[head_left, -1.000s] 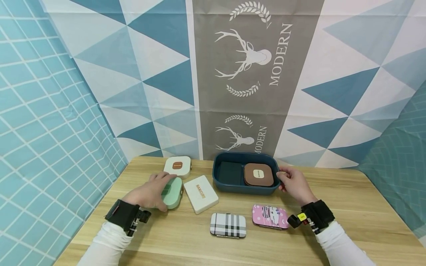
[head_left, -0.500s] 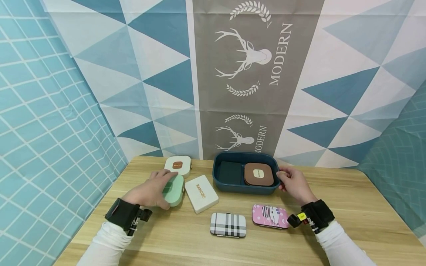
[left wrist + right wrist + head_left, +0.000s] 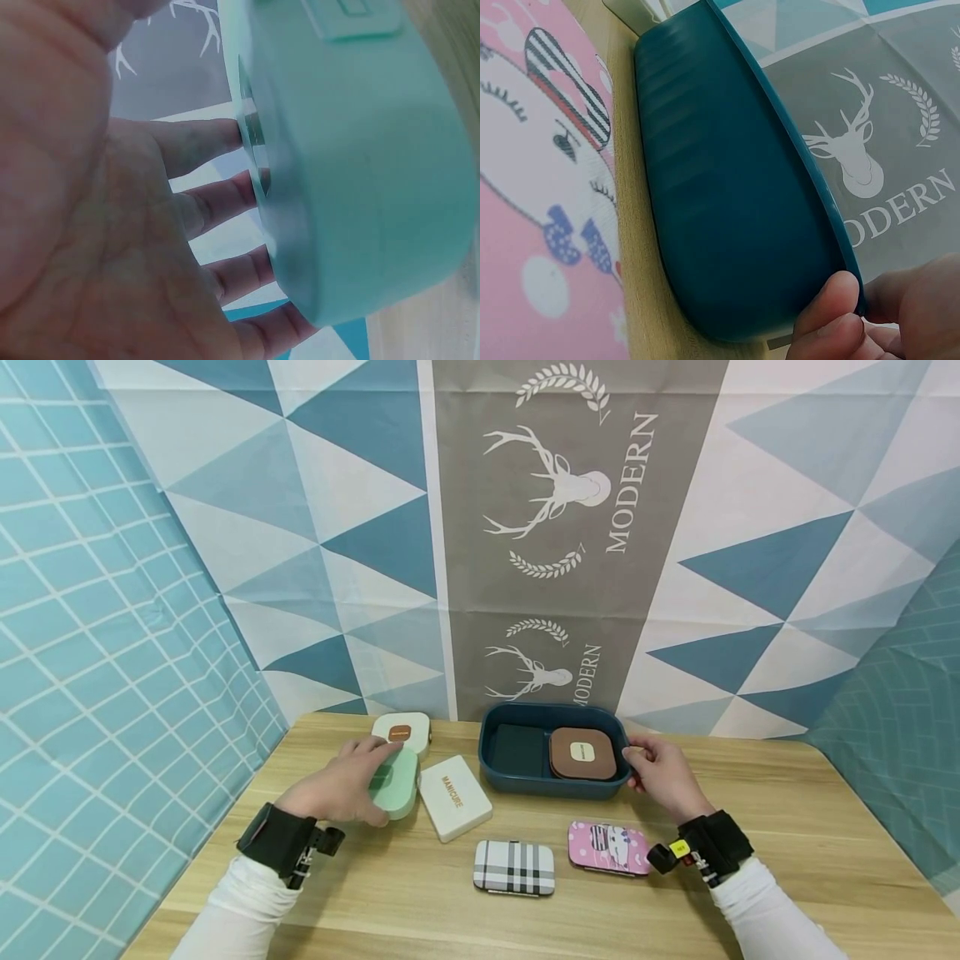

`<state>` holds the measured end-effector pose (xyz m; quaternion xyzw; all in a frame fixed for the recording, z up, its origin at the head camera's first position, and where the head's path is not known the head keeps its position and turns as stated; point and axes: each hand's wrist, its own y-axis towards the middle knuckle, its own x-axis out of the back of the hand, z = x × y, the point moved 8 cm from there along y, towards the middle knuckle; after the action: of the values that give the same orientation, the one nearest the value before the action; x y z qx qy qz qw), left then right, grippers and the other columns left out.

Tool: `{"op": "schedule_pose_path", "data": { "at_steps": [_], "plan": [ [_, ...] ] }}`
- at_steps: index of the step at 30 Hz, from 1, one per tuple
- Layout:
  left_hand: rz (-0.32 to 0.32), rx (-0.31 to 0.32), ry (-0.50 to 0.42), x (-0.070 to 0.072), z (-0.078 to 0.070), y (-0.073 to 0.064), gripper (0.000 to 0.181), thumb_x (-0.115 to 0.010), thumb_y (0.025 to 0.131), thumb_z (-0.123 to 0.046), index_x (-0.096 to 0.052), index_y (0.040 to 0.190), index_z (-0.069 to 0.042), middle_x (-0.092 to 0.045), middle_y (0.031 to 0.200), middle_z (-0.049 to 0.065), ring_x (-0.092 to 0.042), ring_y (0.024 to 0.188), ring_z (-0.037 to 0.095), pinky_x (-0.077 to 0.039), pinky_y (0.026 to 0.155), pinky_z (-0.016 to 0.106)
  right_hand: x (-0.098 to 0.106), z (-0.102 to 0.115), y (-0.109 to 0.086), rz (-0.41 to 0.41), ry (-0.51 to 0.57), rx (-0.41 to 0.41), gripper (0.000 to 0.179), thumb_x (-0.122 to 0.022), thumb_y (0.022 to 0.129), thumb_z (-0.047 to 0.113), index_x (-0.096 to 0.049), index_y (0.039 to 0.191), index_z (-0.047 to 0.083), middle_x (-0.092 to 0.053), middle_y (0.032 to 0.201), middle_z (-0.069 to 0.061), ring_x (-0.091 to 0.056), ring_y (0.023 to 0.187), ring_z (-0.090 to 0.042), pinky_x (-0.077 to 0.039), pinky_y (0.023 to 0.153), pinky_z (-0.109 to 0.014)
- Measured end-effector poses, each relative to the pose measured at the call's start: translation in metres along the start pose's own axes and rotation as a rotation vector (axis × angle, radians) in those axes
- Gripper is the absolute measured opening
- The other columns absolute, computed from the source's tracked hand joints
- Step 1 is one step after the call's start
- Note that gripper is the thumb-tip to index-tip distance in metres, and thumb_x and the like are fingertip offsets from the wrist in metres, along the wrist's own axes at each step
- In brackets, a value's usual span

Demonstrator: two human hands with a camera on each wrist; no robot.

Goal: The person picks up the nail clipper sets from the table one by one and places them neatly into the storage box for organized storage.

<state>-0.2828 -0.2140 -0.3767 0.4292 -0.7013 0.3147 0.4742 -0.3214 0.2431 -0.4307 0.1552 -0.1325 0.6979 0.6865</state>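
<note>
My left hand (image 3: pixel 341 785) grips a mint-green rounded case (image 3: pixel 396 785), thumb on its near side and fingers at the far side. The left wrist view shows the fingertips against the face of this green case (image 3: pixel 375 180). Whether it is clear of the table I cannot tell. With thumb and fingers, my right hand (image 3: pixel 663 777) pinches the right end of a dark blue bin (image 3: pixel 555 787); the rim (image 3: pixel 802 150) shows between them in the right wrist view. Inside the bin, a brown square case (image 3: pixel 600 767) lies on the right and a dark flat case (image 3: pixel 517 750) on the left.
A white case with a brown label (image 3: pixel 386 724) stands behind the green one. Right of it lies a white "MANICURE" box (image 3: pixel 457 806). Nearer are a plaid case (image 3: pixel 513 867) and a pink cat-print case (image 3: pixel 609 847). Patterned cloth (image 3: pixel 375 568) backs the table.
The green case, in my left hand, has shifted slightly away from me and to the right. My right hand and the blue bin stay where they were.
</note>
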Motion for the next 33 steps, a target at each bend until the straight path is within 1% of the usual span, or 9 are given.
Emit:
{"op": "schedule_pose_path", "data": {
  "at_steps": [5, 9, 14, 18, 23, 27, 33],
  "plan": [
    [-0.024, -0.016, 0.006, 0.005, -0.006, 0.003, 0.108, -0.092, 0.067, -0.019, -0.042, 0.161, -0.005, -0.044, 0.156, 0.024, -0.039, 0.136, 0.05, -0.049, 0.094, 0.059, 0.0, 0.0, 0.001, 0.005, -0.01, 0.003, 0.045, -0.05, 0.114, 0.015, -0.046, 0.153, -0.008, -0.06, 0.088, -0.013, -0.063, 0.069, -0.024, -0.056, 0.061, -0.031],
    [-0.044, -0.028, 0.014, 0.008, -0.011, 0.006, 0.107, -0.094, 0.067, -0.021, -0.043, 0.16, -0.007, -0.047, 0.154, 0.019, -0.042, 0.131, 0.045, -0.049, 0.092, 0.055, 0.0, 0.0, 0.0, 0.006, -0.013, 0.0, 0.046, -0.05, 0.114, 0.015, -0.045, 0.154, -0.008, -0.06, 0.088, -0.013, -0.063, 0.069, -0.023, -0.056, 0.061, -0.03],
    [-0.066, -0.058, 0.009, 0.013, -0.017, 0.007, 0.104, -0.094, 0.069, -0.022, -0.043, 0.158, -0.007, -0.045, 0.157, 0.02, -0.042, 0.131, 0.044, -0.047, 0.094, 0.054, 0.0, 0.0, 0.0, 0.003, -0.02, -0.005, 0.046, -0.051, 0.114, 0.016, -0.046, 0.153, -0.007, -0.06, 0.088, -0.013, -0.064, 0.071, -0.027, -0.056, 0.061, -0.031],
    [-0.088, -0.084, 0.016, 0.016, -0.022, 0.009, 0.1, -0.093, 0.07, -0.024, -0.046, 0.156, -0.005, -0.048, 0.154, 0.021, -0.043, 0.129, 0.043, -0.048, 0.093, 0.053, 0.0, -0.001, 0.0, -0.002, -0.019, -0.008, 0.045, -0.051, 0.114, 0.016, -0.047, 0.153, -0.007, -0.059, 0.087, -0.013, -0.064, 0.071, -0.027, -0.056, 0.061, -0.031],
    [-0.096, -0.092, 0.025, 0.019, -0.028, 0.012, 0.099, -0.093, 0.07, -0.026, -0.047, 0.155, -0.004, -0.049, 0.152, 0.019, -0.043, 0.13, 0.043, -0.048, 0.093, 0.053, 0.0, -0.001, 0.0, -0.003, -0.014, -0.009, 0.044, -0.051, 0.114, 0.015, -0.047, 0.152, -0.007, -0.06, 0.088, -0.014, -0.064, 0.071, -0.028, -0.056, 0.061, -0.031],
    [-0.095, -0.1, 0.042, 0.021, -0.033, 0.016, 0.099, -0.093, 0.071, -0.028, -0.047, 0.156, -0.004, -0.048, 0.153, 0.02, -0.043, 0.132, 0.043, -0.048, 0.094, 0.053, -0.001, -0.001, 0.0, -0.001, -0.01, -0.01, 0.044, -0.051, 0.114, 0.015, -0.047, 0.152, -0.007, -0.06, 0.088, -0.013, -0.064, 0.072, -0.028, -0.056, 0.061, -0.031],
    [-0.106, -0.122, 0.082, 0.024, -0.043, 0.023, 0.099, -0.092, 0.07, -0.028, -0.048, 0.155, -0.004, -0.051, 0.149, 0.017, -0.045, 0.125, 0.038, -0.049, 0.091, 0.05, 0.0, -0.001, 0.0, -0.003, -0.015, -0.011, 0.044, -0.051, 0.114, 0.015, -0.048, 0.152, -0.007, -0.06, 0.088, -0.013, -0.064, 0.072, -0.028, -0.056, 0.061, -0.031]
  ]
}}
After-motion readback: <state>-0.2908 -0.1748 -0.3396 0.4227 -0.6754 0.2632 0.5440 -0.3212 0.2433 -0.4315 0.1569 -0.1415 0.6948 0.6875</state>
